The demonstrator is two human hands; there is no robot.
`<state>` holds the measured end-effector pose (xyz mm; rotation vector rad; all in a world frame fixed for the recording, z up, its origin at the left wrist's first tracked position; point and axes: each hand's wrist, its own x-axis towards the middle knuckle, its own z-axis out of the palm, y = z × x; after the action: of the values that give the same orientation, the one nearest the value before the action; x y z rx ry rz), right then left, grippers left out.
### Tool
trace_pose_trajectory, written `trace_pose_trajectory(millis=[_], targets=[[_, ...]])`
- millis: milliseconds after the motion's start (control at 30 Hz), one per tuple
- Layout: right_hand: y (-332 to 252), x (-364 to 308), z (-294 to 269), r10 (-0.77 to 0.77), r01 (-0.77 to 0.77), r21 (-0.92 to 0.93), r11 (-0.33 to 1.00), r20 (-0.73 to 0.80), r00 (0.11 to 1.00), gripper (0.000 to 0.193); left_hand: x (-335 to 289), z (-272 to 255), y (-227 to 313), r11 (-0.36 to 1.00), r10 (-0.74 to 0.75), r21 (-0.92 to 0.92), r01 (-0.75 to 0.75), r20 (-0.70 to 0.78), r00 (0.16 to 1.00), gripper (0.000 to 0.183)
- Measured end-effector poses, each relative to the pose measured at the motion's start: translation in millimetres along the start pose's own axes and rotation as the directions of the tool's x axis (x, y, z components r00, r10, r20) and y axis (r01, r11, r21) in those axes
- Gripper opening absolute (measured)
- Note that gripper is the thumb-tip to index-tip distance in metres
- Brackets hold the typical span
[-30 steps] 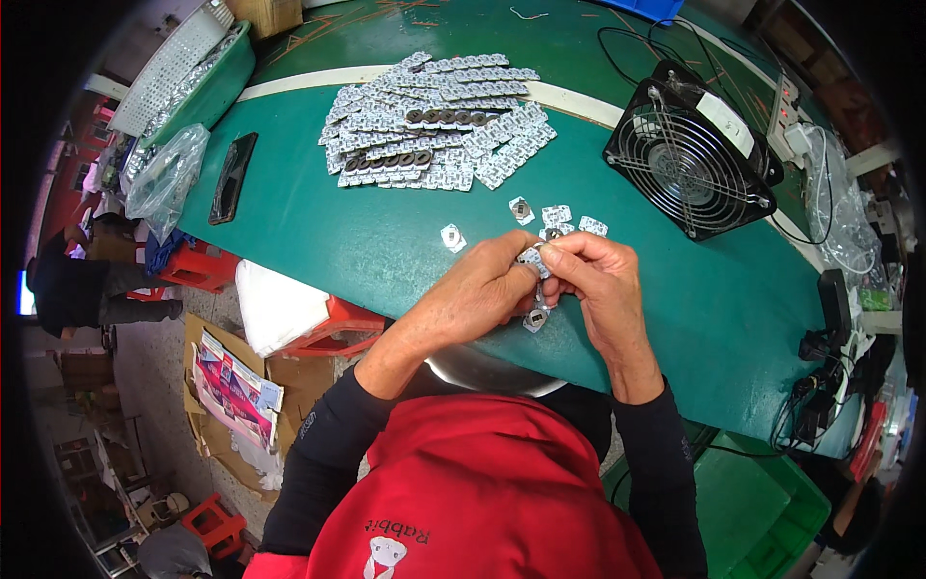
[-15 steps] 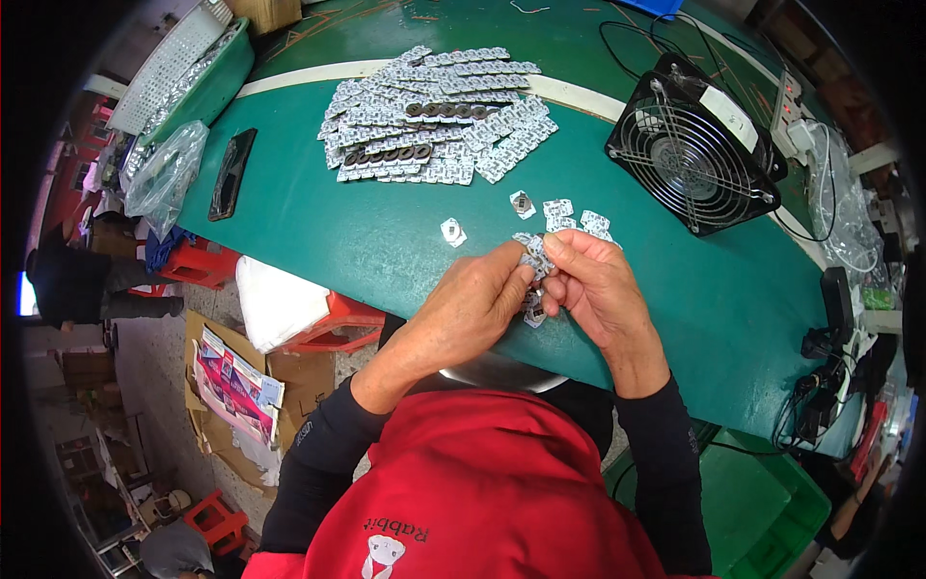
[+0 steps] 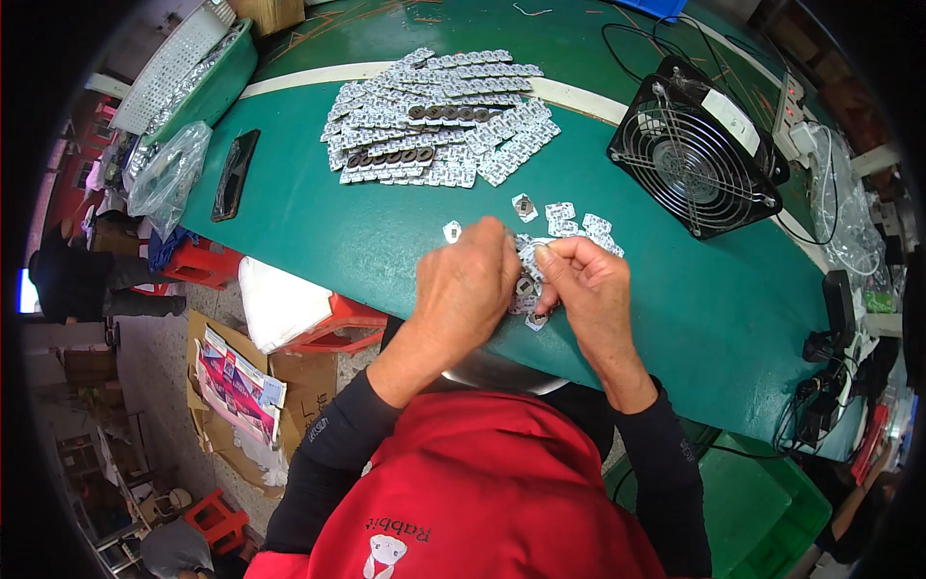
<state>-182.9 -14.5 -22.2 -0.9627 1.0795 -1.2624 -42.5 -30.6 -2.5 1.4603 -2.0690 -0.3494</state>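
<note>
My right hand (image 3: 590, 289) is closed in a pinch on a short strip of small white circuit boards (image 3: 531, 256) at the table's near edge. My left hand (image 3: 465, 285) is curled right beside that strip, knuckles up; its fingertips, and whatever they grip, are hidden. Under the hands lie a few loose board pieces (image 3: 536, 320) with dark parts on them. Just beyond are single pieces (image 3: 524, 206), one (image 3: 451, 231) by my left knuckles, and a small group (image 3: 598, 232) to the right. Farther off spreads a pile of white board strips (image 3: 415, 125), some showing dark round parts.
A black metal-framed fan (image 3: 690, 159) stands to the right, near a power strip (image 3: 789, 111) and cables. At left are a black phone (image 3: 234, 174), a clear plastic bag (image 3: 169, 183) and a green basin (image 3: 217, 82) with a white basket. A red stool (image 3: 342, 328) is below the table edge.
My left hand has rolled over and moved slightly up, its knuckles now raised and hiding its fingertips. My right hand has shifted a little, still pinching the strip.
</note>
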Motion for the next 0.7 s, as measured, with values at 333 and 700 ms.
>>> trace_pose_trajectory(millis=[333,700], targets=[[1.2,5.6,2.9,-0.049,0.057,0.083,0.995,-0.100,0.994,0.014,-7.3,-6.1,10.1,0.986,0.086,-0.157,-0.056,0.194,0.977,0.012],[3.3,5.3,-0.5,-0.063,0.071,0.069,0.995,-0.115,0.991,0.012,-8.0,-1.0,9.1,0.992,0.096,-0.098,-0.079,0.182,0.979,0.009]])
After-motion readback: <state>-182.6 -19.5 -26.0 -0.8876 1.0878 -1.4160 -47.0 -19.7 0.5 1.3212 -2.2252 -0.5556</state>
